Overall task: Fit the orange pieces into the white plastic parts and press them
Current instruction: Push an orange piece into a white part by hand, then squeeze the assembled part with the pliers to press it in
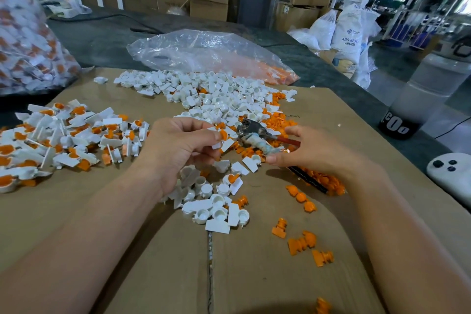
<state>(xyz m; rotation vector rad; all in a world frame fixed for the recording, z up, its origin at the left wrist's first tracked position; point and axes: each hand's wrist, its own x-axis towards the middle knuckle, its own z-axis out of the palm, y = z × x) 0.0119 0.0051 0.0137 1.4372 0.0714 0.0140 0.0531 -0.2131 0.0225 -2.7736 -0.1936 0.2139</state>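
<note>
My left hand pinches a white plastic part with an orange piece sitting in its cup. My right hand grips the handles of a pair of pliers, whose metal jaws point left, close to the held part. Loose white parts lie heaped behind the hands, and more lie below them. Loose orange pieces are scattered at the lower right. A pile of white parts with orange pieces fitted in them lies at the left.
Everything lies on a flat cardboard sheet on a dark table. A clear bag of orange pieces lies behind the heap. A bag of fitted parts stands far left. A white controller and a dark-based cylinder are on the right.
</note>
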